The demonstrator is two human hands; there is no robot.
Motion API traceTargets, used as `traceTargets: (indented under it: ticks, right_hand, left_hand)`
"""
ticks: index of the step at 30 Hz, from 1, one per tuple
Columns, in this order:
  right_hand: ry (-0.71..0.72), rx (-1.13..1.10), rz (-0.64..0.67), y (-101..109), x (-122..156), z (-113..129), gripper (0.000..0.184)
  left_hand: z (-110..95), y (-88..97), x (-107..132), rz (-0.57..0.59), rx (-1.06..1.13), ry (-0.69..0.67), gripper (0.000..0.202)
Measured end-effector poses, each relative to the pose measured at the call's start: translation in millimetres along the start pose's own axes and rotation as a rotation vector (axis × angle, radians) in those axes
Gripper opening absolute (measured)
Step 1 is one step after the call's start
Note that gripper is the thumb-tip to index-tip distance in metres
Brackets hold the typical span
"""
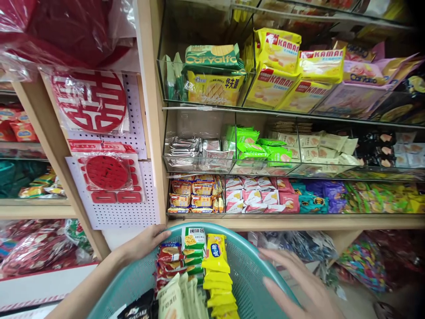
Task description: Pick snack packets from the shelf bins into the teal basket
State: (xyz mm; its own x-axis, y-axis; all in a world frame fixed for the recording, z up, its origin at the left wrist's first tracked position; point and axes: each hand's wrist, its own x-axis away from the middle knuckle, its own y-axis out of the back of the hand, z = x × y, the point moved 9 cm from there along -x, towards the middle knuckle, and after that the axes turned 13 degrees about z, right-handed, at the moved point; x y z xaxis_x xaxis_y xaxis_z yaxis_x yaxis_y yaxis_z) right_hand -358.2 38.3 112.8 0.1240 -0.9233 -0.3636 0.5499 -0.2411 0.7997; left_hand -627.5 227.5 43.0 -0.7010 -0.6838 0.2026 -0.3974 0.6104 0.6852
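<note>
A teal plastic basket (pixel 244 246) sits low in front of me, with rows of wrapped snacks in it. My left hand (pixel 149 241) grips its left rim, fingers curled at the edge. At the right rim my right hand (pixel 295 281) is slightly blurred, fingers and thumb apart, with nothing between them that I can make out. Inside the basket are yellow packets (pixel 217 257) in a column, green-and-white packets (pixel 193 241), red packets (pixel 169 254), cream packets (pixel 179 294) and a black packet (pixel 139 308), partly cut off by the frame.
Clear shelf bins ahead hold yellow Kaman packs (pixel 277 51), bright green packets (pixel 247 141) and pink-and-white packets (pixel 250 195). A wooden shelf edge (pixel 299 223) runs just beyond the basket. Red paper decorations (pixel 91 102) hang on pegboard at left. Bagged goods (pixel 361 261) lie below right.
</note>
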Motion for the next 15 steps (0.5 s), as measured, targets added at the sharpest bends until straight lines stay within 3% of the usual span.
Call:
traceTargets:
  ticks: [3, 8, 11, 15]
  right_hand:
    - [0.134, 0.061, 0.163, -14, -68, 23, 0.032]
    - [0.297, 0.24, 0.158, -45, -153, 40, 0.032]
    - [0.303, 0.333, 0.146, -62, -176, 39, 0.032]
    - [0.289, 0.44, 0.135, -77, -184, 36, 0.03]
  left_hand:
    - [1, -1.1, 0, 0.007, 0.024, -0.01, 0.041]
    - [4, -2.8, -1, 0.01, 0.056, -0.004, 0.042]
    - [4, -2.0, -3, 0.011, 0.059, -0.013, 0.042]
    - [5, -0.2, -2, 0.005, 0.036, -0.006, 0.041]
